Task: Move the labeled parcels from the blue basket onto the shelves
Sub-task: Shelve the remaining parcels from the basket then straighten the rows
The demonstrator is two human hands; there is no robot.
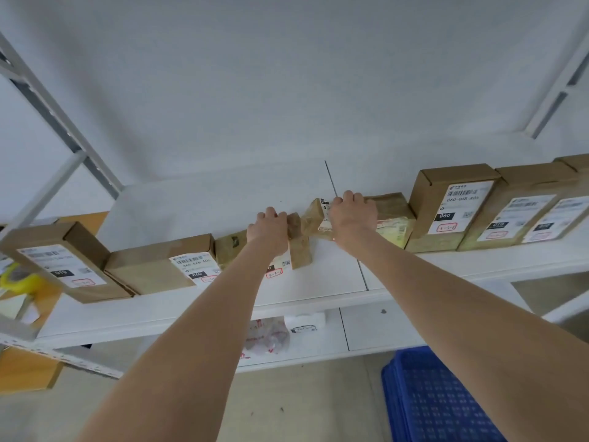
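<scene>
Two hands are up at the white metal shelf [197,205]. The left hand [269,232] curls its fingers over the top of a small brown cardboard parcel [300,250] standing there. The right hand [352,218] grips a tilted, tape-wrapped brown parcel [315,215] just beside it. Three more brown parcels [159,266] stand to the left and three labelled cardboard cartons [452,205] to the right. One blue plastic basket [430,393] sits on the floor below, at the right.
</scene>
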